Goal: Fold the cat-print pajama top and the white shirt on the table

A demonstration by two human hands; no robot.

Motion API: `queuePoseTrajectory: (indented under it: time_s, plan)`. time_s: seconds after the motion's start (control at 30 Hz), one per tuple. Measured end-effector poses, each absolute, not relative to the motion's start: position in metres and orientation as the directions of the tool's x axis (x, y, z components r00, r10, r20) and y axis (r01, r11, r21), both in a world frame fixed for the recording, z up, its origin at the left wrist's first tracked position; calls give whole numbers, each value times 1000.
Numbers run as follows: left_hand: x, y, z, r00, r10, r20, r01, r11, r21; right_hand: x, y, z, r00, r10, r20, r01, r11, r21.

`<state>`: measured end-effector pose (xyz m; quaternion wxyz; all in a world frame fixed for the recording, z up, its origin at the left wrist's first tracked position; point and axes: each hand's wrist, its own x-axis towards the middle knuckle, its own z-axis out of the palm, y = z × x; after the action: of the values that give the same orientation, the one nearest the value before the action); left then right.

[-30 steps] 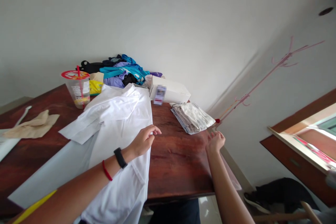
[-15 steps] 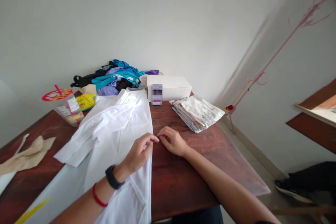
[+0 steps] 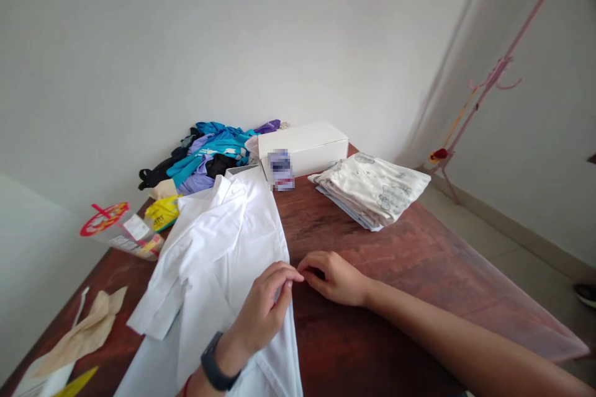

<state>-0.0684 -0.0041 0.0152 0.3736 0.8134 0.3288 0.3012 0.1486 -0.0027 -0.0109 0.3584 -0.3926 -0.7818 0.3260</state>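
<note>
A white long-sleeved shirt lies lengthwise on the dark red-brown table, its sleeve folded over the front. Over the shirt's right edge is my left hand, thumb and fingers bent together, with a dark band on the wrist. My right hand is beside it over the bare wood, fingers curled into a pinch. The fingertips of both hands meet or nearly meet. Whatever they hold, if anything, is hidden or too small to see.
Folded clothes are stacked at the right, near a white box. Behind the shirt is a heap of coloured clothes. A plastic cup with a straw, a yellow packet and beige paper lie left. A pink stand is beyond the table.
The view has shifted, so the hands and shirt appear lower and further right. Both hands keep nearly the same pose, fingertips together, and the shirt lies as before.
</note>
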Motion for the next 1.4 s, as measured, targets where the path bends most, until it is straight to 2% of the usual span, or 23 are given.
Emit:
queuePoseTrajectory:
  time_s: [0.13,0.4,0.63,0.93,1.4]
  plan:
    - [-72,-1,16,597,768,233,334,-502,798,148,-2,-11,-421,862,281,380,449,-809]
    - [-71,1,10,594,774,221,354,-498,792,151,-2,-13,-470,826,312,389,511,-767]
    - [-69,1,6,620,752,223,343,-515,786,161,3,-13,-451,852,266,399,459,-794]
    - [-70,2,3,618,761,199,373,-506,777,164,6,-16,-451,850,272,396,464,-793]
    - [-70,2,-1,643,741,195,405,-545,735,164,4,-16,-437,863,254,468,459,-755]
